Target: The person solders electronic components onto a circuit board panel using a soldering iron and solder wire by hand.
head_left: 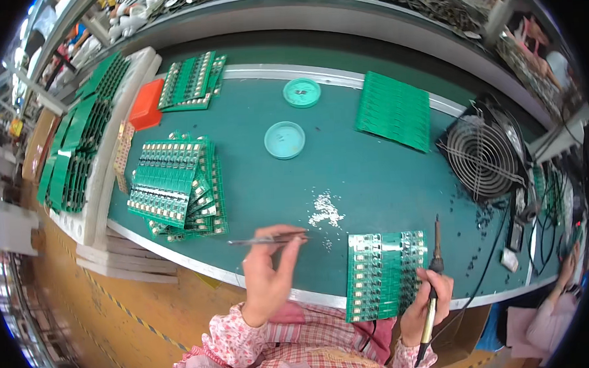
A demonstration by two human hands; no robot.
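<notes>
My left hand (267,275) pinches a pair of metal tweezers (249,241), their tips pointing right, left of a small heap of tiny white components (325,211). My right hand (416,314) grips a soldering iron (436,264) with its tip pointing away from me, above the table. Under and beside that hand lies a green circuit board panel (379,279) with rows of pale and dark parts, overhanging the table's front edge. Whether the right hand's fingers also touch the panel I cannot tell.
Stacked green panels (168,180) stand at left, more (192,79) behind them, beside an orange box (146,105). Two round turquoise dishes (284,140) sit mid-table. At right are a green panel stack (394,111), a fan (481,157), dark bits and cables.
</notes>
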